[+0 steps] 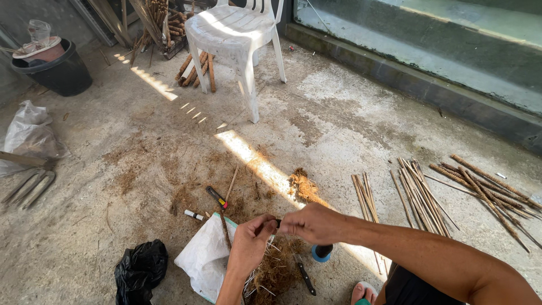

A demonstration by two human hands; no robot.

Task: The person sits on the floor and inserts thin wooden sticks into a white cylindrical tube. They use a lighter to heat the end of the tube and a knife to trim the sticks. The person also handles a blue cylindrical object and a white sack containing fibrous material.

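Your left hand and right hand pinch together on a small dark piece between the fingertips, just above the loose heap of brown coir fibre. To the right, several fibre-wrapped brown sticks lie finished, it seems; the thin bare wooden sticks beside them are still unwrapped.

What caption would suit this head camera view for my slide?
Both hands, left hand and right hand, pinch a small dark piece over brown fibre, bare sticks lying on the concrete floor.
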